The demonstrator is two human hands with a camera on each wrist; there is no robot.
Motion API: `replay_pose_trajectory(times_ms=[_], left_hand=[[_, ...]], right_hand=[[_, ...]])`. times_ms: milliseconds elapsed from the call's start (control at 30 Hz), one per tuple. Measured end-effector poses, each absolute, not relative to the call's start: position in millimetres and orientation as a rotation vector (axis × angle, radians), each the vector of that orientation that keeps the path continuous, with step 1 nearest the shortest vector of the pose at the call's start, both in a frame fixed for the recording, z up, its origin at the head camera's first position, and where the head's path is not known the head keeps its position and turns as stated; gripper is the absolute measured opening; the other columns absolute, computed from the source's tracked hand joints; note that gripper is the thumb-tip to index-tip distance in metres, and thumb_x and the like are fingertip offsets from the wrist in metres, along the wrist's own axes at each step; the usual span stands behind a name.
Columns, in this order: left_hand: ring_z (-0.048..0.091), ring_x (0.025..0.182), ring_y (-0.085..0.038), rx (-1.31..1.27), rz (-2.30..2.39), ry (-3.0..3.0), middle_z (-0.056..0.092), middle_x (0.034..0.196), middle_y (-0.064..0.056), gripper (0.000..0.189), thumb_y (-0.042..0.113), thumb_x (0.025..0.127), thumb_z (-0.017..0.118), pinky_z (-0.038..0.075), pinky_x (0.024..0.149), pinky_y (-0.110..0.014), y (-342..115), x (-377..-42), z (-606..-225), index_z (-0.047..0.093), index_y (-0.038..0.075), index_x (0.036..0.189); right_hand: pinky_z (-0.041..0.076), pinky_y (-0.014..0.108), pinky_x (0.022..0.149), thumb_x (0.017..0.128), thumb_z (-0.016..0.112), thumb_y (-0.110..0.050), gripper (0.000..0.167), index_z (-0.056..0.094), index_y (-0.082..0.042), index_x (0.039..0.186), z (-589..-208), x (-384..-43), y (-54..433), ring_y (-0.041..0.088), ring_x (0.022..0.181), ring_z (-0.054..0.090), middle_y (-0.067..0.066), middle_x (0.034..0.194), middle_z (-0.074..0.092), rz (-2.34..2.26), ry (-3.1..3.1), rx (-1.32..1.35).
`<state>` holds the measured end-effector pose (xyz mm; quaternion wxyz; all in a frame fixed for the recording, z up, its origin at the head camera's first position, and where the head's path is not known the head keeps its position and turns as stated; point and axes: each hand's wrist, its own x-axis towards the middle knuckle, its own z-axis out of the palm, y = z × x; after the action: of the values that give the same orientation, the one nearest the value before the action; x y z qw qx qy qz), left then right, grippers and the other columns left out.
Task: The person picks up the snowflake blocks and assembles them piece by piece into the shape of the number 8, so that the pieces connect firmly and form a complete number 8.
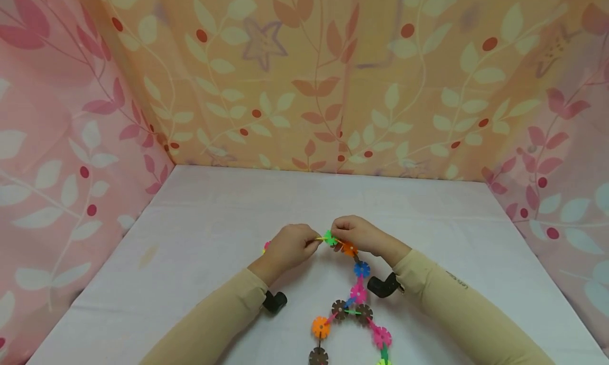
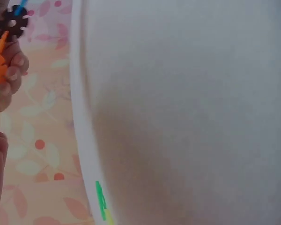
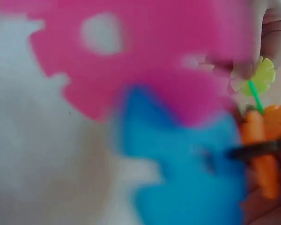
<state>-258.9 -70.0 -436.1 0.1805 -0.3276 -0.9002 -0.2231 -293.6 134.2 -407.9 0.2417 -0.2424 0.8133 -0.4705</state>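
In the head view, my left hand [image 1: 287,247] pinches a yellow notched flower disc, seen edge-on, against a green disc [image 1: 330,239]. My right hand [image 1: 363,235] grips the chain beside that green disc, near an orange disc [image 1: 350,248]. From there the linked discs run down through a blue disc [image 1: 362,269] and a pink disc [image 1: 358,293] to brown discs [image 1: 339,309]. The right wrist view shows the yellow disc [image 3: 267,75] under the left fingertips, with a blurred pink disc [image 3: 150,51] and blue disc [image 3: 192,173] close to the camera.
Below the brown discs the chain splits, with an orange disc [image 1: 321,327] on one side and a pink disc [image 1: 382,336] on the other. More discs [image 1: 267,246] show behind the left hand. Patterned cloth [image 1: 323,80] walls the white table [image 1: 200,206].
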Motion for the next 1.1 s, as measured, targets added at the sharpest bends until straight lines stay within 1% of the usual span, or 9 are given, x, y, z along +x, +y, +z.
replay_pose_trajectory(times_ms=[67, 167, 267, 367, 500, 567, 767, 933, 1100], left_hand=[[0.056, 0.066, -0.003, -0.979, -0.530, -2.507, 0.064, 0.075, 0.006, 0.009, 0.013, 0.083, 0.063, 0.048, 0.063, -0.017, -68.2, -257.0, -435.3, 0.072, 0.013, 0.083], [0.057, 0.063, -0.005, -1.017, -0.379, -2.435, 0.062, 0.070, 0.005, 0.009, 0.011, 0.083, 0.061, 0.048, 0.060, -0.018, -64.9, -253.6, -433.5, 0.068, 0.011, 0.077], [0.050, 0.053, -0.006, -0.992, -0.289, -2.381, 0.055, 0.061, 0.004, 0.015, 0.008, 0.082, 0.061, 0.042, 0.052, -0.017, -61.8, -250.3, -431.0, 0.062, 0.011, 0.067], [0.039, 0.046, -0.007, -0.974, -0.246, -2.361, 0.045, 0.054, 0.004, 0.022, 0.006, 0.079, 0.061, 0.032, 0.046, -0.017, -58.9, -247.8, -429.7, 0.055, 0.012, 0.059], [0.029, 0.044, -0.006, -0.939, -0.241, -2.391, 0.035, 0.051, 0.005, 0.028, 0.005, 0.078, 0.059, 0.023, 0.045, -0.017, -55.2, -245.2, -429.6, 0.047, 0.013, 0.054], [0.028, 0.044, -0.006, -0.906, -0.254, -2.412, 0.034, 0.051, 0.006, 0.029, 0.005, 0.078, 0.059, 0.023, 0.045, -0.017, -53.8, -244.3, -429.5, 0.046, 0.013, 0.053], [0.034, 0.046, -0.007, -0.871, -0.323, -2.478, 0.039, 0.053, 0.005, 0.026, 0.006, 0.080, 0.060, 0.028, 0.046, -0.017, -52.5, -243.0, -427.4, 0.051, 0.012, 0.056], [0.041, 0.052, -0.006, -0.849, -0.368, -2.600, 0.047, 0.059, 0.006, 0.014, 0.013, 0.084, 0.060, 0.035, 0.049, -0.016, -56.6, -245.6, -428.2, 0.063, 0.013, 0.070], [0.048, 0.058, -0.005, -0.829, -0.432, -2.636, 0.056, 0.066, 0.006, 0.006, 0.016, 0.082, 0.063, 0.043, 0.054, -0.019, -62.2, -246.8, -428.0, 0.066, 0.015, 0.078]], right_hand=[[0.051, 0.032, 0.060, 0.096, 0.046, -0.017, 0.025, 0.058, -0.003, 0.080, -408.5, -292.0, 132.7, 0.033, 0.074, 0.062, 0.017, 0.079, 0.065, -1.310, 2.213, -0.663], [0.052, 0.031, 0.060, 0.095, 0.048, -0.016, 0.024, 0.059, -0.003, 0.079, -409.6, -289.3, 130.0, 0.026, 0.067, 0.062, 0.012, 0.074, 0.065, -1.342, 2.243, -0.660], [0.053, 0.031, 0.061, 0.095, 0.049, -0.014, 0.022, 0.059, -0.002, 0.078, -410.7, -286.7, 127.4, 0.019, 0.064, 0.061, 0.008, 0.071, 0.065, -1.381, 2.283, -0.672], [0.053, 0.032, 0.061, 0.094, 0.051, -0.012, 0.021, 0.060, -0.002, 0.078, -411.7, -284.5, 125.6, 0.018, 0.062, 0.061, 0.009, 0.070, 0.065, -1.407, 2.312, -0.676], [0.053, 0.033, 0.060, 0.092, 0.053, -0.011, 0.020, 0.061, 0.000, 0.078, -413.8, -282.8, 124.0, 0.019, 0.061, 0.061, 0.012, 0.069, 0.065, -1.436, 2.327, -0.657], [0.053, 0.034, 0.059, 0.092, 0.053, -0.011, 0.020, 0.062, 0.000, 0.078, -414.3, -282.5, 123.3, 0.019, 0.061, 0.061, 0.013, 0.069, 0.065, -1.446, 2.335, -0.649], [0.054, 0.034, 0.061, 0.093, 0.051, -0.012, 0.020, 0.061, 0.000, 0.080, -413.9, -283.3, 125.5, 0.018, 0.063, 0.063, 0.010, 0.071, 0.066, -1.425, 2.330, -0.624], [0.054, 0.033, 0.062, 0.094, 0.051, -0.014, 0.020, 0.061, -0.003, 0.080, -412.1, -283.9, 127.5, 0.020, 0.066, 0.064, 0.008, 0.073, 0.066, -1.379, 2.351, -0.599], [0.053, 0.037, 0.063, 0.094, 0.050, -0.017, 0.022, 0.060, -0.004, 0.080, -413.6, -287.5, 130.7, 0.027, 0.069, 0.064, 0.009, 0.074, 0.067, -1.368, 2.307, -0.597]])
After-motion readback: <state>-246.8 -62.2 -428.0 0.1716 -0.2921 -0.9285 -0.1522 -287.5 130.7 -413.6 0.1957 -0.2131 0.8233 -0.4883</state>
